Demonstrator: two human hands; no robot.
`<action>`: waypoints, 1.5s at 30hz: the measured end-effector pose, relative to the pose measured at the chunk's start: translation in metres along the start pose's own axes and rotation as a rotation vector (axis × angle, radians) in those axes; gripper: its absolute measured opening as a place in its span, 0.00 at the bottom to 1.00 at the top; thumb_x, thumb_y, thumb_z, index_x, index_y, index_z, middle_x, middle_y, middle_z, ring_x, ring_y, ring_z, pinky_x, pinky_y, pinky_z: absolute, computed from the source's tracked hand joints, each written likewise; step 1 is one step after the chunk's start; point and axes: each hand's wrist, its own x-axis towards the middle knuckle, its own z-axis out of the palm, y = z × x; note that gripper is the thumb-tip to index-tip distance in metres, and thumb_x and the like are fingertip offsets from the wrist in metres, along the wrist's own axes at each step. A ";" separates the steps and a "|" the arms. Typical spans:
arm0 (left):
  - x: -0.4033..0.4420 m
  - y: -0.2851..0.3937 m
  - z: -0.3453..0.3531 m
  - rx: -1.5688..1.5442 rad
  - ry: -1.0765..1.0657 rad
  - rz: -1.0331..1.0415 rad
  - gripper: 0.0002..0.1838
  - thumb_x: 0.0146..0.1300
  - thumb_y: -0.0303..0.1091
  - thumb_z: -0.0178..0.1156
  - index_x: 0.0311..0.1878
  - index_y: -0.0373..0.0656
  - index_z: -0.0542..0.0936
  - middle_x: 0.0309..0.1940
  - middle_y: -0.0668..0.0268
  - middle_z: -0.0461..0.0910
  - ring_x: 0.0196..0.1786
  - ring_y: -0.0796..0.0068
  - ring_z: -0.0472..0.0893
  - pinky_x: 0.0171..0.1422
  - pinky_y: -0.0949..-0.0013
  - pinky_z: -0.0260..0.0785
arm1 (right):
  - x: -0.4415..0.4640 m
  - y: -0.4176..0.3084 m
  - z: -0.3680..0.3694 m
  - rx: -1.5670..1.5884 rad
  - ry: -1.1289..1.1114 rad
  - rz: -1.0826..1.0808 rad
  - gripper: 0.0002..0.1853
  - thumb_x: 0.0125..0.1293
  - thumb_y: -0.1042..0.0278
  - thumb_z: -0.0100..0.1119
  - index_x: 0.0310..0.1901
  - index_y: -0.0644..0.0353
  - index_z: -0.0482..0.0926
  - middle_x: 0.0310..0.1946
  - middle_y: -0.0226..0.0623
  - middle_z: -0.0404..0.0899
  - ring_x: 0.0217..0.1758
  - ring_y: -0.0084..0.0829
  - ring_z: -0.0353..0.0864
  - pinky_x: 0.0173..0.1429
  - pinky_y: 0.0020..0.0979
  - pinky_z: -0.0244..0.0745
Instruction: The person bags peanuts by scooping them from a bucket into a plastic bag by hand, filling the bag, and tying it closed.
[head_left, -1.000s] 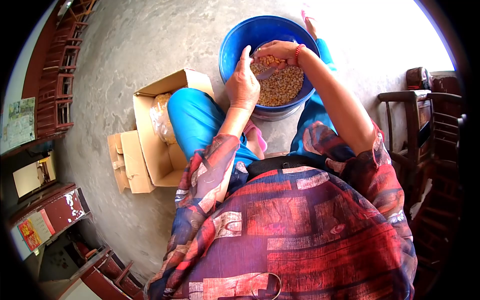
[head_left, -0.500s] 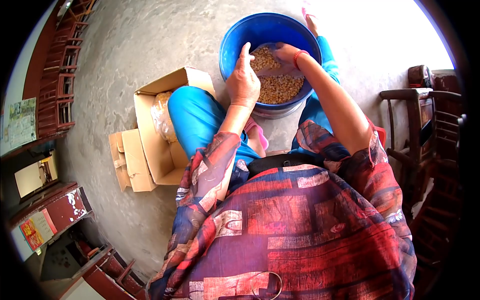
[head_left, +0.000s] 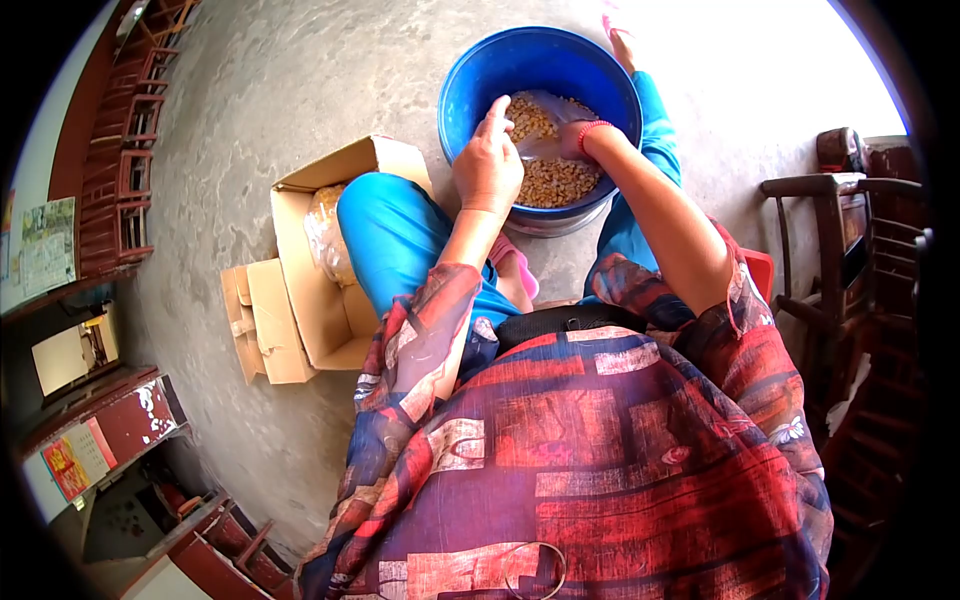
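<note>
A blue bucket (head_left: 462, 78) stands on the floor between my legs, holding loose yellow kernels (head_left: 556, 184) that look like dried corn. Inside it lies a clear plastic bag (head_left: 548, 147), with more kernels showing in it. My left hand (head_left: 487, 168) is at the bucket's near left side, closed on the bag's edge, its fingertips partly hidden. Down inside the bucket, my right hand (head_left: 577, 140), with a red beaded bracelet (head_left: 592, 127) at its wrist, reaches into the bag among the kernels. Its fingers are hidden.
Left of my knee, an open cardboard box (head_left: 335, 345) holds a clear bag of yellowish pieces (head_left: 328, 235). Wooden chairs (head_left: 835, 240) stand at the right, and more line the left wall. A red plastic object (head_left: 760, 270) shows behind my right arm.
My right hand has moved lower and slightly nearer within the bucket, deeper toward the kernels. The plastic bag has shifted with it. My left hand has barely moved.
</note>
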 end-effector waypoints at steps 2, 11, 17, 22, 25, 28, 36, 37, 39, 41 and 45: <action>0.000 0.000 0.000 0.039 -0.037 -0.002 0.27 0.61 0.23 0.50 0.64 0.54 0.67 0.40 0.66 0.83 0.41 0.60 0.83 0.43 0.62 0.75 | 0.004 -0.003 0.002 -0.036 0.127 -0.068 0.41 0.46 0.54 0.71 0.62 0.57 0.64 0.45 0.50 0.72 0.46 0.50 0.77 0.47 0.47 0.76; 0.000 -0.001 0.002 0.105 0.068 0.035 0.28 0.63 0.23 0.47 0.67 0.55 0.64 0.43 0.62 0.82 0.45 0.58 0.82 0.46 0.60 0.74 | -0.006 0.005 -0.006 0.123 0.502 0.041 0.47 0.51 0.62 0.66 0.71 0.43 0.48 0.66 0.49 0.57 0.63 0.52 0.67 0.61 0.53 0.69; -0.001 0.004 -0.002 0.100 0.044 0.028 0.32 0.61 0.21 0.45 0.69 0.55 0.59 0.50 0.58 0.79 0.51 0.57 0.79 0.51 0.60 0.73 | -0.022 -0.011 -0.007 0.039 0.680 0.031 0.45 0.53 0.70 0.62 0.71 0.38 0.50 0.70 0.42 0.48 0.64 0.56 0.65 0.62 0.53 0.68; 0.000 0.006 -0.003 0.079 0.052 0.041 0.33 0.60 0.20 0.45 0.69 0.54 0.59 0.51 0.58 0.78 0.51 0.56 0.79 0.52 0.59 0.73 | -0.030 -0.011 -0.018 0.057 0.747 -0.038 0.31 0.52 0.74 0.59 0.60 0.46 0.65 0.60 0.43 0.62 0.59 0.52 0.69 0.58 0.47 0.72; 0.000 0.006 -0.003 0.080 0.032 0.010 0.33 0.60 0.20 0.45 0.69 0.54 0.59 0.50 0.58 0.78 0.51 0.56 0.79 0.51 0.59 0.73 | -0.036 -0.014 -0.024 0.038 0.898 -0.155 0.15 0.52 0.75 0.55 0.44 0.55 0.74 0.46 0.44 0.72 0.52 0.48 0.74 0.52 0.40 0.75; 0.001 0.005 -0.003 0.055 0.059 0.040 0.33 0.60 0.20 0.45 0.70 0.54 0.59 0.50 0.57 0.79 0.51 0.56 0.79 0.51 0.59 0.73 | -0.042 -0.024 -0.028 0.228 0.858 -0.528 0.07 0.55 0.70 0.55 0.36 0.54 0.77 0.32 0.40 0.77 0.36 0.45 0.79 0.43 0.40 0.76; 0.002 0.001 0.000 0.064 0.070 0.054 0.36 0.57 0.21 0.47 0.70 0.57 0.57 0.50 0.57 0.77 0.46 0.53 0.80 0.45 0.56 0.74 | -0.069 -0.068 -0.022 0.182 -0.491 -0.354 0.12 0.59 0.66 0.54 0.43 0.60 0.80 0.40 0.41 0.81 0.39 0.33 0.81 0.31 0.32 0.77; 0.003 0.000 -0.001 0.075 0.071 0.078 0.39 0.54 0.21 0.50 0.71 0.58 0.55 0.50 0.57 0.76 0.41 0.50 0.80 0.41 0.53 0.75 | -0.082 -0.075 -0.027 0.115 -0.451 -0.332 0.15 0.59 0.65 0.56 0.46 0.59 0.80 0.43 0.42 0.80 0.42 0.34 0.81 0.36 0.34 0.79; 0.001 0.002 0.000 0.082 0.066 0.044 0.36 0.57 0.21 0.48 0.70 0.57 0.57 0.50 0.58 0.78 0.45 0.54 0.80 0.45 0.57 0.74 | -0.070 -0.083 -0.021 -0.013 -0.406 -0.336 0.15 0.59 0.65 0.56 0.47 0.59 0.79 0.44 0.42 0.80 0.42 0.34 0.80 0.37 0.34 0.78; 0.000 0.003 -0.001 0.091 0.057 0.009 0.34 0.59 0.20 0.46 0.69 0.56 0.59 0.50 0.59 0.79 0.49 0.57 0.80 0.48 0.60 0.74 | -0.043 -0.086 -0.002 -0.141 -0.416 -0.343 0.15 0.59 0.64 0.56 0.47 0.58 0.79 0.44 0.42 0.80 0.43 0.35 0.80 0.39 0.35 0.78; 0.000 0.000 0.003 0.088 0.061 0.020 0.34 0.58 0.20 0.47 0.69 0.56 0.60 0.50 0.60 0.80 0.48 0.57 0.80 0.47 0.61 0.74 | -0.003 -0.086 0.029 -0.334 -0.462 -0.322 0.16 0.59 0.64 0.56 0.49 0.58 0.79 0.45 0.42 0.80 0.45 0.35 0.80 0.42 0.35 0.78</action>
